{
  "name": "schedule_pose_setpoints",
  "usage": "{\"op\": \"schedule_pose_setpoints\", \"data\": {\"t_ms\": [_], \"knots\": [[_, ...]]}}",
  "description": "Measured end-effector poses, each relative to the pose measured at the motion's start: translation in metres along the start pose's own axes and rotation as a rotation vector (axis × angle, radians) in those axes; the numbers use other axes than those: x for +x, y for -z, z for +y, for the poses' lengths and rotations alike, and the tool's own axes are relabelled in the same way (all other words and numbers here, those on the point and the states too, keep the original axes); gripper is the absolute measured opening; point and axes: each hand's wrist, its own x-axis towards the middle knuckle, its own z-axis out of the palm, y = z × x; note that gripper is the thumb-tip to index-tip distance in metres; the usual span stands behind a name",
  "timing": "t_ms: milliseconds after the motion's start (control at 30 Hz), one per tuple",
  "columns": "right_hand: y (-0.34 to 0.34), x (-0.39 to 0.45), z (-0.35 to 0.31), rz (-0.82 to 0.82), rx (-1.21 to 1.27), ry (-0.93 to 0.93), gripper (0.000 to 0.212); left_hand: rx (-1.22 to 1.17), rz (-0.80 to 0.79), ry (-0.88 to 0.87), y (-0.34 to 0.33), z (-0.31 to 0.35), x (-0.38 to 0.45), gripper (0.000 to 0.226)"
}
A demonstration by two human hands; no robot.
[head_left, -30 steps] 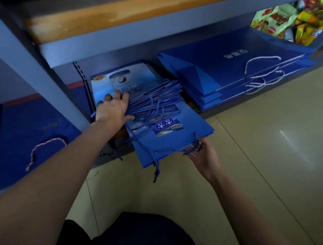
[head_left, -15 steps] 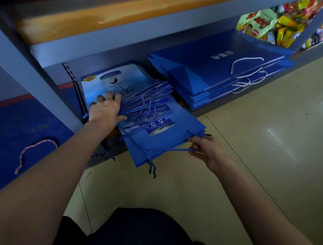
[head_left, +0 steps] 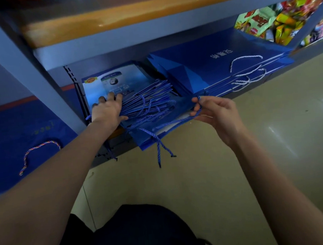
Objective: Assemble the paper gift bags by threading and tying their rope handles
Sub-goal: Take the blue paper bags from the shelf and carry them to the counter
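- While left hand (head_left: 107,111) lies flat, fingers straight, pinning bag stack (head_left: 147,100); advisable to keep pressure on
- right hand (head_left: 213,109) pinches rope handle (head_left: 197,108); draw slowly, avoid tangling

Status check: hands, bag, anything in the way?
Left hand flat on the stack of flat blue bags on the shelf. Right hand pinches the blue rope handle of the top bag. Nothing in the way.

The right hand (head_left: 214,112) has come up off the low front corner of the top bag (head_left: 162,125), drawing its blue rope handle (head_left: 198,108) upward, and that side of the bag now lifts.
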Motion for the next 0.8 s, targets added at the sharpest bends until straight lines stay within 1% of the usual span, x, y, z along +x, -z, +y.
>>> {"op": "schedule_pose_setpoints", "data": {"t_ms": [100,167,233,267,300,333,367,400,467,500,533,633,667,700,800], "knots": [[0.006,-0.006,0.027,0.053,-0.113,-0.052,0.011,0.027,-0.008,-0.004,-0.002,0.002,0.001,0.076],[0.009,-0.009,0.051,0.203,-0.164,-0.159,0.016,0.038,-0.011,-0.006,-0.002,0.002,0.002,0.078],[0.01,-0.014,0.074,0.376,-0.116,-0.293,0.016,0.033,-0.009,-0.002,-0.003,0.002,0.002,0.078],[0.01,-0.016,0.083,0.431,-0.091,-0.358,0.015,0.036,-0.006,0.001,-0.003,0.002,0.002,0.078],[0.01,-0.018,0.093,0.461,-0.082,-0.42,0.026,0.043,-0.002,0.002,-0.004,0.003,0.002,0.078],[0.011,-0.019,0.101,0.468,-0.063,-0.475,0.043,0.051,0.002,0.001,-0.004,0.003,0.002,0.077],[0.011,-0.019,0.106,0.46,-0.017,-0.514,0.056,0.056,0.003,0.0,-0.004,0.003,0.002,0.077],[0.01,-0.02,0.11,0.427,0.075,-0.535,0.06,0.058,0.003,0.0,-0.005,0.004,0.002,0.077],[0.004,-0.02,0.114,0.287,0.349,-0.544,0.053,0.052,0.004,-0.003,-0.006,0.004,0.002,0.078],[0.001,-0.019,0.113,0.235,0.452,-0.525,0.045,0.049,0.006,-0.005,-0.006,0.004,0.002,0.078],[-0.003,-0.018,0.111,0.192,0.495,-0.5,0.035,0.047,0.007,-0.006,-0.007,0.004,0.002,0.078],[-0.007,-0.014,0.094,0.095,0.458,-0.455,0.006,0.043,-0.001,-0.006,-0.009,0.005,0.002,0.076],[-0.006,-0.012,0.088,0.083,0.43,-0.457,0.005,0.043,-0.004,-0.007,-0.009,0.006,0.002,0.076],[-0.004,-0.011,0.084,0.085,0.386,-0.457,0.01,0.045,-0.004,-0.009,-0.01,0.006,0.002,0.077],[-0.003,-0.01,0.076,0.137,0.191,-0.437,0.017,0.052,-0.003,-0.01,-0.009,0.007,0.001,0.078]]}}
